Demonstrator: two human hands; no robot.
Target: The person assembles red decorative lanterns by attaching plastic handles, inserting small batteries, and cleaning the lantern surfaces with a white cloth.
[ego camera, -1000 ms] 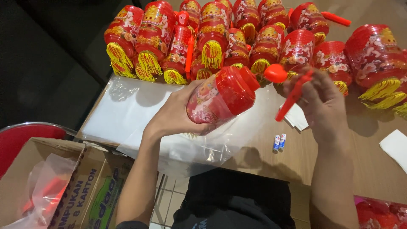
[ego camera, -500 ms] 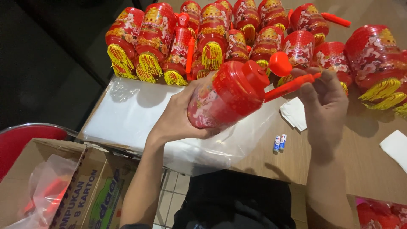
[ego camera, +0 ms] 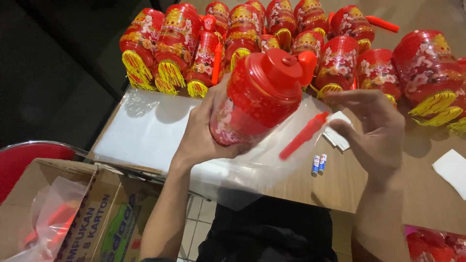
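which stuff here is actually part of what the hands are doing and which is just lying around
In use:
- red lantern, held by the left hand
- red stick handle, held by the right hand

Lying about:
- finished lanterns in rows at the back
- two small batteries
- clear plastic sheets
- cardboard box
- white paper

Red stick (ego camera: pixel 303 137) blurred; cardboard box (ego camera: pixel 73 213) cut by bottom edge; small batteries (ego camera: pixel 319 164) too small for detail.
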